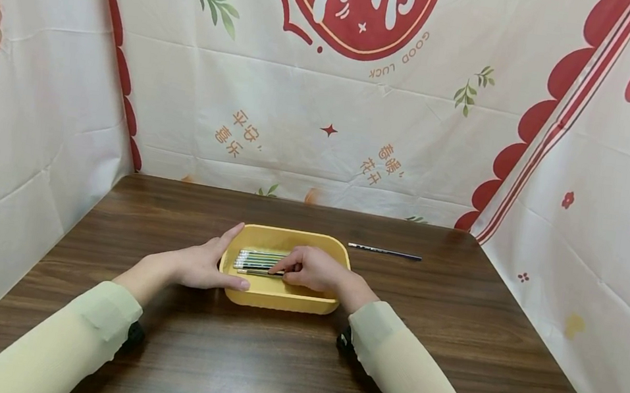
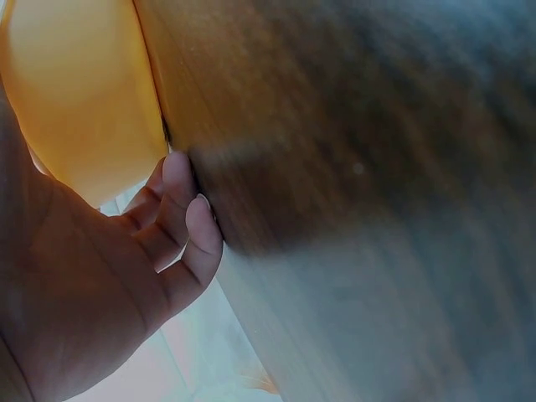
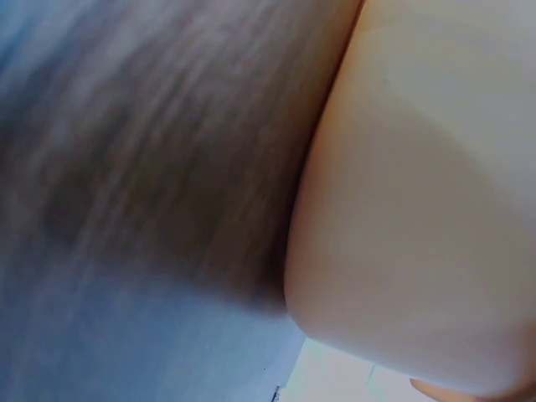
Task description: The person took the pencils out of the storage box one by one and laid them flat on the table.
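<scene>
Head view: a yellow tub (image 1: 283, 302) sits on a brown table (image 1: 245, 366).
Pencils (image 1: 259, 257): they lie side by side in the tub, toward its left end.
Left hand (image 1: 199, 266): spread wide at the tub's left end, fingers straight, thumb over the near rim.
Right hand (image 1: 314, 269): down inside the tub, thumb and pointing finger pinching the front pencil (image 1: 250, 272).
Lone pencil (image 1: 385, 252): dark, with a white end, on the table to the right of the tub.
Sheet (image 1: 304, 99): white with red shapes, hanging behind the table.
Left wrist view: the left fingers, bent a little, are beside the tub's outside wall.
Right wrist view: blurry table on the left, big pale shape on the right; I cannot tell the fingers here.
</scene>
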{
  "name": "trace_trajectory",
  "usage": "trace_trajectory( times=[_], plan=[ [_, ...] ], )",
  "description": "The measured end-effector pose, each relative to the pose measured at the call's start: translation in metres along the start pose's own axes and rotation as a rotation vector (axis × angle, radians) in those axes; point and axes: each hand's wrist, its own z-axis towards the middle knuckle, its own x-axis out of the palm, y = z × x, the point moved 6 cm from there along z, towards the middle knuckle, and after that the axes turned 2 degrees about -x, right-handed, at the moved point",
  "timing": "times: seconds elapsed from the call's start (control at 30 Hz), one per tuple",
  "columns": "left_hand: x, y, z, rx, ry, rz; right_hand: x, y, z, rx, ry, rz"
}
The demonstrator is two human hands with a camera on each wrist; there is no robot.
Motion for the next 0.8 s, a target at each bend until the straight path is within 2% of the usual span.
trace_trajectory(
  times=[0.17,0.47,0.8],
  plan=[
    [-0.0003,0.0002,0.0002,-0.003,-0.002,-0.004,-0.0009,-0.0002,-0.0006,0.018,-0.018,0.041],
    [0.0,0.0008,0.0,-0.007,0.003,0.0,-0.0012,-0.0031,-0.0006,0.049,-0.034,0.041],
    [-0.0008,0.0012,-0.0006,-0.01,0.004,0.006,-0.0063,-0.0024,0.0011,0.046,-0.092,0.129]
  ],
)
